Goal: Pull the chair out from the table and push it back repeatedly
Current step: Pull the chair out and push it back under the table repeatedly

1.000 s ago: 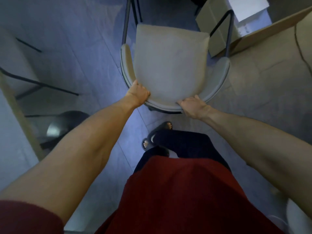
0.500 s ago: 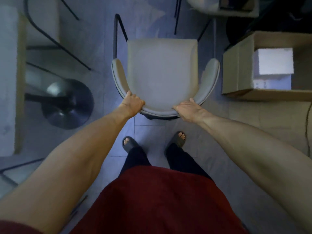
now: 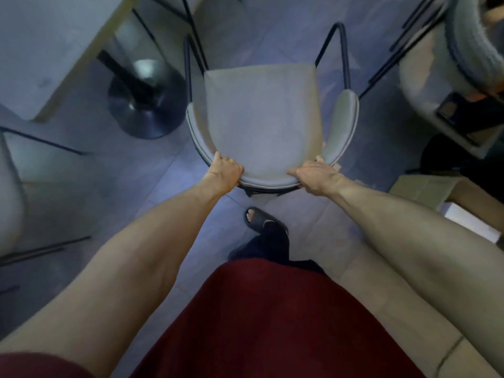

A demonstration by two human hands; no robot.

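A grey upholstered chair point(image 3: 261, 118) with a curved backrest and thin black metal legs stands on the tiled floor straight ahead of me. My left hand point(image 3: 225, 171) grips the left part of the backrest rim, fingers curled over its top. My right hand point(image 3: 313, 174) grips the right part of the rim the same way. The white table point(image 3: 49, 47) with a wooden edge is at the upper left, its round black pedestal base point(image 3: 144, 99) just left of the chair. The chair's seat is clear of the tabletop.
Another grey chair point(image 3: 441, 77) with a dark object on its seat stands at the upper right. An open cardboard box point(image 3: 436, 189) lies on the floor at the right. A further chair's black legs point(image 3: 41, 143) show at the left. One sandalled foot point(image 3: 261, 219) is behind the chair.
The view has swung round, so the table and its pedestal base now lie closer to the chair and the box has shifted to the lower right. Both hands keep their grip on the backrest.
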